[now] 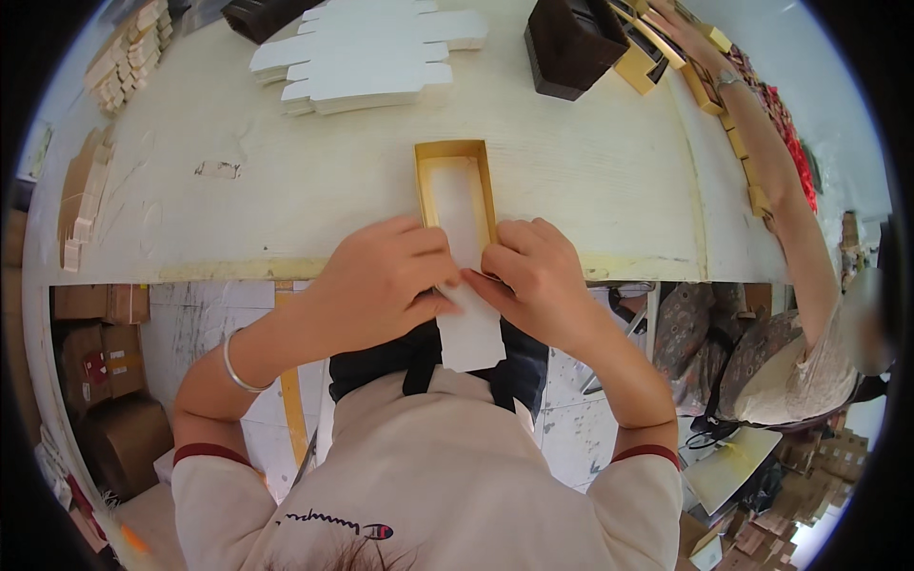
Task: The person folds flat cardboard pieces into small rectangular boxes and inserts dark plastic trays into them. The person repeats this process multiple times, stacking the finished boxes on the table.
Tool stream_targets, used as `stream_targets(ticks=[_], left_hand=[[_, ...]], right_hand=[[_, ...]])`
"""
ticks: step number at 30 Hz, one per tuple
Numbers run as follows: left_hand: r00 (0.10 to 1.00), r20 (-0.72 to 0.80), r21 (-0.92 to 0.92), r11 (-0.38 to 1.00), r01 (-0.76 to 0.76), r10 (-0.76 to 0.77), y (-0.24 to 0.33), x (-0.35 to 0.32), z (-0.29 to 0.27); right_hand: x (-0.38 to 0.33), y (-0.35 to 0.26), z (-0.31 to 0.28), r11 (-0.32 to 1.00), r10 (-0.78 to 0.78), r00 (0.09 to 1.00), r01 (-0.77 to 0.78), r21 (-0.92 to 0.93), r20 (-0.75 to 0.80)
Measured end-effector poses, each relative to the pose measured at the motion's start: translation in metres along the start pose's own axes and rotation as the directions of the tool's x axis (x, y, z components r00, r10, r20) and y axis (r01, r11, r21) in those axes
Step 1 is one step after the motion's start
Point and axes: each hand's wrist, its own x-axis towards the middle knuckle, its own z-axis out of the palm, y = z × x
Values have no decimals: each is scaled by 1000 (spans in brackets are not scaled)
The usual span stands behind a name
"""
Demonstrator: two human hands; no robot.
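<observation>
Box: an open gold-walled box (451, 149) with a white inside is lying on the worktop (286, 195), its near end reaching the front edge.
Flap: a white flap (473, 333) is extending from that end, over the lap.
Left hand: I'm seeing the left hand (395, 271) touching the near left corner, fingers curled narrow and slightly blurred; I'm not able to tell whether they are pinching.
Right hand: the right hand (538, 271) is bending narrow fingers at the right wall, thumb lying by the flap; its grip is hidden from me.
Blanks: flat white blanks (362, 57) are lying stacked beyond the box.
Bin: a dark bin (571, 52) is standing right of the blanks.
Co-worker: at the right, another person's arm (776, 176) is reaching toward gold boxes (705, 90).
</observation>
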Motion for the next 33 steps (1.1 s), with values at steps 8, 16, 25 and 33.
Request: stream_targets(ticks=[8, 16, 25, 33], left_hand=[[987, -85, -85, 988, 130, -137, 6, 4, 9], [976, 80, -264, 940, 215, -201, 4, 9, -4], [967, 56, -483, 841, 244, -248, -11, -1, -9], [948, -279, -159, 981, 114, -156, 0, 1, 11]], right_hand=[[-10, -8, -16, 894, 167, 953, -254, 369, 252], [-40, -6, 1, 989, -87, 992, 97, 115, -86], [-14, -20, 30, 501, 517, 847, -184, 846, -122], [-11, -19, 30, 992, -14, 944, -29, -124, -330]])
